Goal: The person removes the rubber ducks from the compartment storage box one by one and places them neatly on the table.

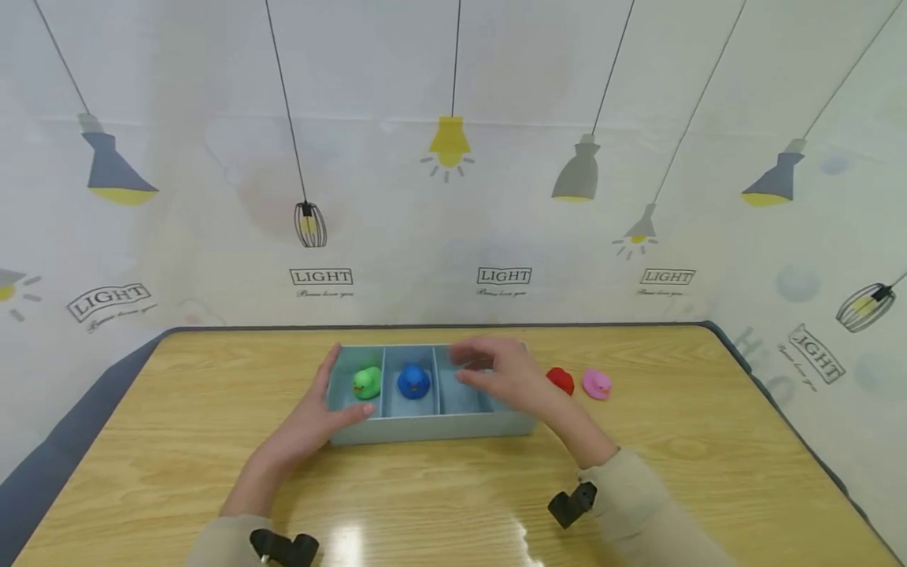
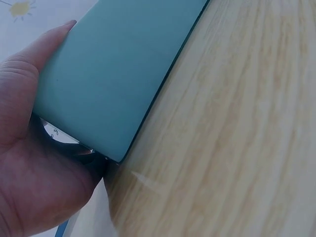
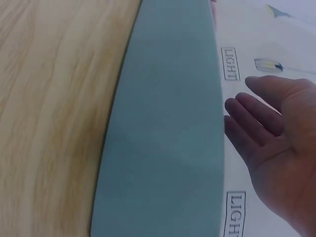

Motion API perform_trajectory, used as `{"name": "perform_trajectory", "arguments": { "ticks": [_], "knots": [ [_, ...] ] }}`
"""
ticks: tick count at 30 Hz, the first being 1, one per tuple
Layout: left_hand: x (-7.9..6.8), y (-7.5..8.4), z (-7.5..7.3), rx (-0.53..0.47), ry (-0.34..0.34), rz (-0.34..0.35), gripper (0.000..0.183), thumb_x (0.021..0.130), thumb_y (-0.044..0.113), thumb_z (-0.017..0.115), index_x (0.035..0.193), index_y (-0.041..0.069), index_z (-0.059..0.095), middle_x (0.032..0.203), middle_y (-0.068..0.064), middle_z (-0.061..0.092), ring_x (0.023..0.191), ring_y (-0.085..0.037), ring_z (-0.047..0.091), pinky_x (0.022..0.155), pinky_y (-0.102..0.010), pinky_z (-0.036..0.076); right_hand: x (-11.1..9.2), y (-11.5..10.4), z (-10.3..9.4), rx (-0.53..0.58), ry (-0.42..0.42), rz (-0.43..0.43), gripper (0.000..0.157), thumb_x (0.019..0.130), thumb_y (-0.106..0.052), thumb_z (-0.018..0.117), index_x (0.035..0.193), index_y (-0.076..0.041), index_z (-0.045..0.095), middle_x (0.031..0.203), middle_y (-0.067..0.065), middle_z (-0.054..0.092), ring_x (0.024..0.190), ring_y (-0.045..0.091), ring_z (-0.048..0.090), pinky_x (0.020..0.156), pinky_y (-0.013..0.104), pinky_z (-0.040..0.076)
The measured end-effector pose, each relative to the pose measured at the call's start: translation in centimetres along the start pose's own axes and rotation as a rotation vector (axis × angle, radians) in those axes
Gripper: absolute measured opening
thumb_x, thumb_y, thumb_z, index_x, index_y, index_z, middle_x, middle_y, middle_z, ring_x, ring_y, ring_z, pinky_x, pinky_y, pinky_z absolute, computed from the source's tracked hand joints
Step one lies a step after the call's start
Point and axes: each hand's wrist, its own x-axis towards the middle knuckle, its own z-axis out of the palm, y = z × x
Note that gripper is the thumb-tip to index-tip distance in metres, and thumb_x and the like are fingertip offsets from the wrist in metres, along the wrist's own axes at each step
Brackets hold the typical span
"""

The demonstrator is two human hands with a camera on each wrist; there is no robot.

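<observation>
A long pale blue-green divided box (image 1: 432, 428) lies on the table, seen from above in the head view. My left hand (image 1: 312, 409) grips its left end, thumb along the front wall and fingers at the left side. A green toy duck (image 1: 367, 383) sits in the leftmost compartment, and a blue toy duck (image 1: 414, 381) in the one beside it. Over the right part of the box hovers my right hand (image 1: 503, 374), fingers loosely bent and apart. In the right wrist view nothing shows between those fingers (image 3: 254, 118). The right hand hides part of the right compartments.
Just right of the box, a red toy duck (image 1: 560, 381) is partly covered by the right hand and wrist. A pink toy duck (image 1: 597, 384) lies beside it on the wooden table (image 1: 425, 488). Behind the table hangs a lamp-patterned sheet (image 1: 390, 197).
</observation>
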Motion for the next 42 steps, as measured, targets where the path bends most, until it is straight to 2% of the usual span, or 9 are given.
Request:
{"name": "perform_trajectory", "arguments": {
  "ticks": [6,12,20,27,32,42],
  "knots": [
    [0.0,-0.2,0.0,-0.020,0.007,0.002,0.115,0.091,0.043,0.077,0.165,0.031,-0.009,0.169,-0.023,-0.007,0.152,-0.050,-0.004,0.116,-0.071,0.007,1.7,-0.3,2.4,-0.138,-0.040,-0.104,0.039,0.095,-0.001,0.071,0.134,0.002,0.065,0.129,0.016,0.069,0.120,0.030,0.065,0.102,0.045,0.051],
    [0.0,-0.1,-0.1,-0.030,-0.001,0.013,0.115,0.091,0.040,0.078,0.165,0.030,-0.010,0.169,-0.022,-0.007,0.152,-0.050,-0.003,0.116,-0.071,0.008,3.1,-0.6,4.2,-0.199,-0.034,-0.100,0.041,0.093,-0.001,0.073,0.133,-0.002,0.067,0.133,0.012,0.067,0.127,0.029,0.060,0.107,0.045,0.047],
    [0.0,0.2,-0.2,-0.053,-0.006,0.005,0.115,0.091,0.038,0.078,0.165,0.031,-0.010,0.170,-0.021,-0.008,0.152,-0.049,-0.004,0.116,-0.071,0.007,5.2,-0.5,5.8,-0.234,-0.118,-0.082,0.044,0.094,0.002,0.071,0.136,-0.002,0.064,0.137,0.013,0.064,0.131,0.030,0.056,0.110,0.044,0.044],
    [-0.1,0.1,-0.2,-0.053,-0.014,0.006,0.114,0.092,0.038,0.078,0.165,0.030,-0.010,0.169,-0.023,-0.008,0.152,-0.050,-0.005,0.116,-0.071,0.008,5.6,0.2,6.5,-0.309,-0.138,-0.077,0.044,0.092,0.006,0.071,0.134,-0.004,0.065,0.135,0.011,0.065,0.131,0.030,0.056,0.111,0.044,0.043],
    [-0.1,0.2,-0.1,-0.051,-0.007,0.001,0.114,0.092,0.038,0.078,0.165,0.031,-0.010,0.169,-0.022,-0.008,0.152,-0.050,-0.005,0.116,-0.072,0.007,5.7,0.0,6.6,-0.365,-0.151,-0.050,0.045,0.093,0.004,0.070,0.136,-0.007,0.066,0.134,0.009,0.066,0.129,0.029,0.057,0.108,0.044,0.046],
    [0.1,0.1,0.0,-0.047,0.000,0.000,0.113,0.092,0.038,0.077,0.165,0.030,-0.009,0.169,-0.023,-0.007,0.152,-0.050,-0.004,0.116,-0.071,0.008,5.6,-0.8,6.8,-0.482,-0.164,0.002,0.039,0.096,0.002,0.067,0.134,-0.005,0.067,0.131,0.012,0.067,0.123,0.033,0.059,0.102,0.046,0.049]
  ]
}}
